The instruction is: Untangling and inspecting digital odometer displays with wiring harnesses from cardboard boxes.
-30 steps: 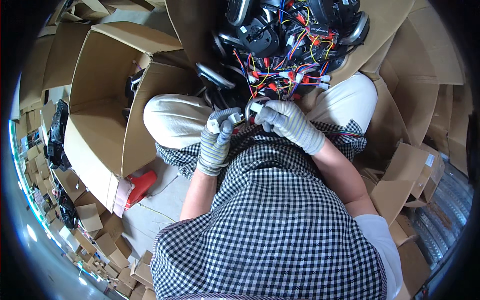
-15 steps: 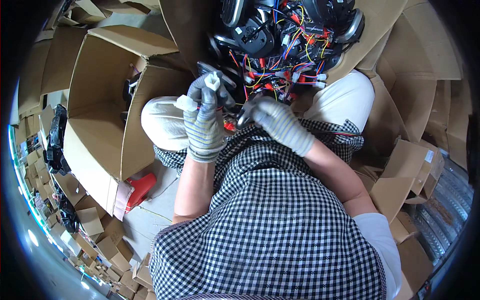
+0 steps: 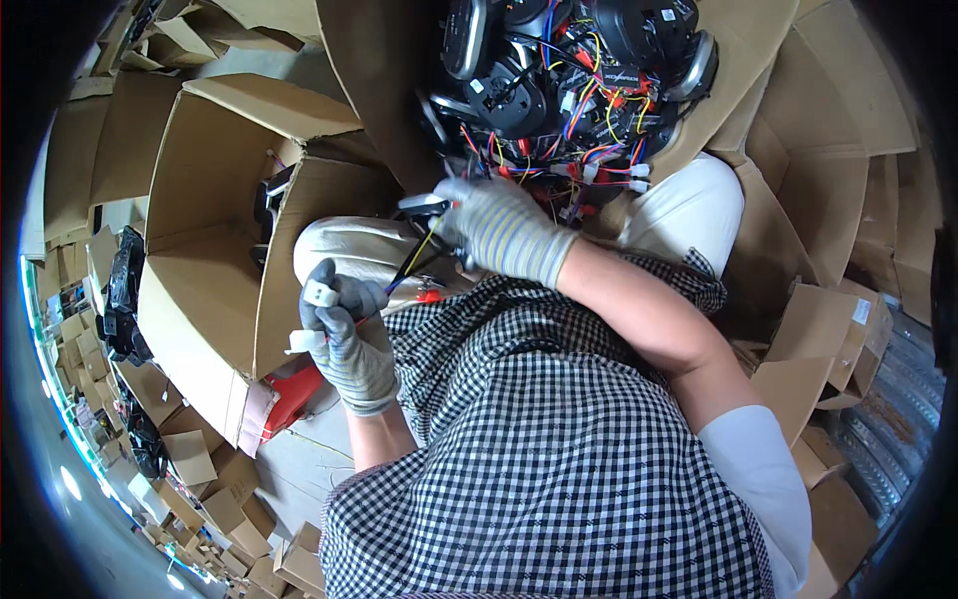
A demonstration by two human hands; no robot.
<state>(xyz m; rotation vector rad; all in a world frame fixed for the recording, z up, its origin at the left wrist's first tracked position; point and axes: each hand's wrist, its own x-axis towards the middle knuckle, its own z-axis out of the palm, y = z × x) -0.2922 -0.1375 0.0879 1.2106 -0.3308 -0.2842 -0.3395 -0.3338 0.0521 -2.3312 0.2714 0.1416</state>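
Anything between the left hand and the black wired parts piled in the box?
Yes: in this view the right hand, at a silver-edged dark part, lies between the left hand, holding white connectors, and that pile.

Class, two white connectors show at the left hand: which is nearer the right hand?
The upper connector at the left hand is nearer the right hand; the lower connector sits farther left and lower in the picture.
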